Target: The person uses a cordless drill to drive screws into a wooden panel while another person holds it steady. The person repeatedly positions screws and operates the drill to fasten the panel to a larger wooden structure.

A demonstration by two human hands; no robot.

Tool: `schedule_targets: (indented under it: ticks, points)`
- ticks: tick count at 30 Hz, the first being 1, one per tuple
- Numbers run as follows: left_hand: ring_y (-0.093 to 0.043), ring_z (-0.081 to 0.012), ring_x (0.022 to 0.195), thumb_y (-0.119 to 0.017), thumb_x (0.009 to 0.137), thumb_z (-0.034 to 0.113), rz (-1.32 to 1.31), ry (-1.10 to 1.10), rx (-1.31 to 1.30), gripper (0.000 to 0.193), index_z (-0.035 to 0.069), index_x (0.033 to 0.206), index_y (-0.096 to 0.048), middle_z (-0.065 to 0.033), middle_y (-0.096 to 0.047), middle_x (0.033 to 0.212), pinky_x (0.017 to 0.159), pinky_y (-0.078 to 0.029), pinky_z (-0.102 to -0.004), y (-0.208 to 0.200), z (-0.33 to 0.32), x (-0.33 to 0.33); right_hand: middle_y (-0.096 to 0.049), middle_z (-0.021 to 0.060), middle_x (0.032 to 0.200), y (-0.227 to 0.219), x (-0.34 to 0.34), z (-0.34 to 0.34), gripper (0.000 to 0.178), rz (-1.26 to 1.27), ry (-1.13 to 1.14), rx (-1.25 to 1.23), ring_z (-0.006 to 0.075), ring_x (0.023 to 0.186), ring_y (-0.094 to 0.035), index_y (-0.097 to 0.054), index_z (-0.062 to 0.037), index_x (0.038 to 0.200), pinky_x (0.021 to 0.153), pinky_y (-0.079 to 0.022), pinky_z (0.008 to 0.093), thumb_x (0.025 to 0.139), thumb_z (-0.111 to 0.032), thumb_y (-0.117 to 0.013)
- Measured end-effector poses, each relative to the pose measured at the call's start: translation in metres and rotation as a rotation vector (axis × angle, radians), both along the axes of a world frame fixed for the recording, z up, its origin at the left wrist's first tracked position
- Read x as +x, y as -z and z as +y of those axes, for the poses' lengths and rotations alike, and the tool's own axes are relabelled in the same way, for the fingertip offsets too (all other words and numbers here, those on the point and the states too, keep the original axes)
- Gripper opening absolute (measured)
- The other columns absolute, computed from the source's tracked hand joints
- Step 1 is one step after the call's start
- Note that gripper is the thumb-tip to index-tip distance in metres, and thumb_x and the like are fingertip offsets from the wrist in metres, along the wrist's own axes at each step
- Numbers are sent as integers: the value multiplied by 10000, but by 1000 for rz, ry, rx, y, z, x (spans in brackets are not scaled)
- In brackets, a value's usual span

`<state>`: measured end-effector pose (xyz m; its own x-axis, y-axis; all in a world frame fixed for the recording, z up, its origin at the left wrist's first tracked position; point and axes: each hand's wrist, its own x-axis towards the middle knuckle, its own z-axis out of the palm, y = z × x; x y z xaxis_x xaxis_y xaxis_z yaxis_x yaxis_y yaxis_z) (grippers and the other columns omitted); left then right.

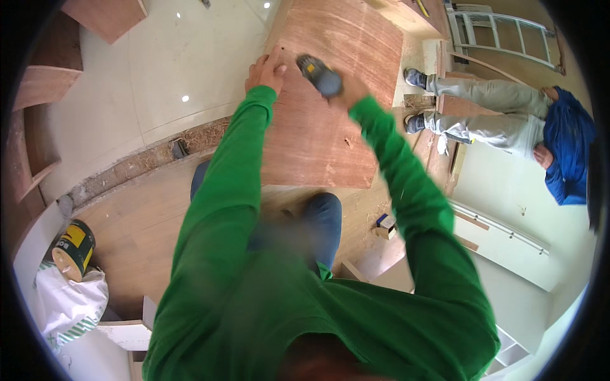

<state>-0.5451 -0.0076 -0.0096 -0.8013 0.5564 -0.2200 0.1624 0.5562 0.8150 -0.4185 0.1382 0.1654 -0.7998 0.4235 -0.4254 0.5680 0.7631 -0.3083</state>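
A large reddish plywood panel [318, 140] lies in front of me, reaching down toward my knees. At its left edge, close to the far corner, my left hand [265, 75] grips the board, thumb and forefinger on the face and the other fingers over the edge. A small dark spot [283, 48] shows on the wood just past those fingertips. My right hand [351, 93] is closed around a black and yellow power drill [318, 73]. The drill is held over the panel, pointing toward the left hand, and is slightly blurred. Whether its tip touches anything I cannot tell.
To the right stands another person [508, 120] in a blue top and light trousers. Behind them is a ladder [508, 35]. A dark tub [75, 247] and a white bag [67, 298] sit at lower left. A small box [385, 226] rests on the wood floor [136, 216].
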Motion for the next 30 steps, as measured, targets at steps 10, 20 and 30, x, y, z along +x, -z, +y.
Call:
schedule_targets:
  ticks: [10,20,30]
  points:
    - [-554,-447,1415,-456,1070,558,407,600,-680,643,206,1608,-434,-224,-592,1526,1142,-417,-670,-29,30,-20,-785,237,1066,10,519,-212,614,144,1263,128,405,1009,-774,-653,-47,1382,905,-612,494,806,-213,-785]
    - [-558,-419,1423,-696,1000,513,501,779,-461,762,12,1553,-542,-283,-520,1584,1185,-454,-494,-22,-41,196,-662,324,1249,190,642,-296,678,-51,1656,-107,498,1159,-691,-543,-8,1349,992,-581,552,762,-145,-853]
    - [-534,-433,1407,-896,694,759,50,-235,-650,1249,64,1619,-427,-246,-474,1617,1134,-516,-548,-24,-135,195,-753,246,1005,200,801,-146,175,488,1808,495,461,954,-721,-800,-75,1011,858,-576,549,920,-185,-699]
